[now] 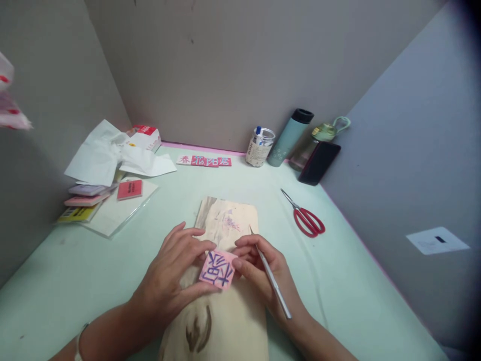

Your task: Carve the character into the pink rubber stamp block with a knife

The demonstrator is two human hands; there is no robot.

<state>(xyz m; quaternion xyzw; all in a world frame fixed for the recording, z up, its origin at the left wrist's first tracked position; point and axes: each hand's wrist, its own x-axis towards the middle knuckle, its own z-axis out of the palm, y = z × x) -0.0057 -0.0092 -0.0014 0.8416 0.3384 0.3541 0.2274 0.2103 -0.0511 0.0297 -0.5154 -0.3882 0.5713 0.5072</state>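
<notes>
A square pink carving block [218, 269], its top marked with dark purple character strokes, is held above the wooden board [235, 321]. My left hand [169, 268] grips it between thumb and fingers from the left. Closed around a slim silver craft knife [277, 291], my right hand [268, 273] also has its thumb against the block's right edge. The knife's point is directed up and away from the block. Small pink and purple shavings [232, 223] lie on the far part of the board.
Red-handled scissors [310, 222] lie to the right. At the back stand a glass jar [259, 148], a teal bottle [289, 140], a green-topped bottle [323, 133] and a leaning phone [319, 163]. Carved character blocks [205, 161] form a row. Papers [95, 153] and colored blocks [130, 189] occupy the left.
</notes>
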